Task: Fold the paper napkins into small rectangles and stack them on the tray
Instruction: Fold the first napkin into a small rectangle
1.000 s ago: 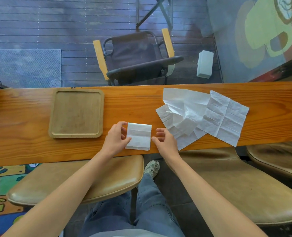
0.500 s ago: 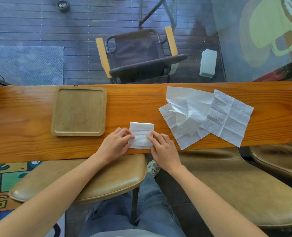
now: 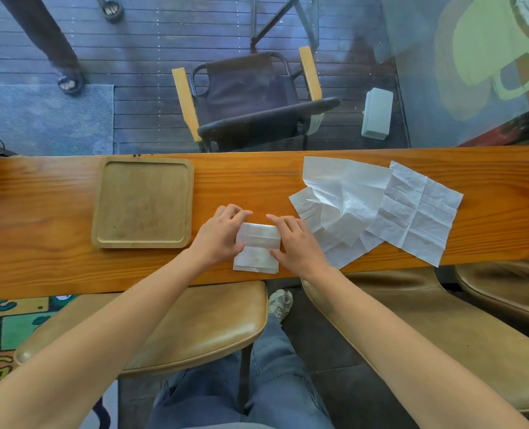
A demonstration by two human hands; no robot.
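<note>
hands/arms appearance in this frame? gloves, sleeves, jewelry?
Both hands are bare: left hand, right hand. No gloves, rings, watch or wristbands visible. Forearms are uncovered to the frame's edge, no sleeve in view. Blue jeans show below.

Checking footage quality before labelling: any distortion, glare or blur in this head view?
Head view: wide-angle bending curves the wooden counter edges; daylight is soft and even, with no glare on the napkin or tray; hands and paper look sharp; the floor beyond appears bluish and hazy.
</note>
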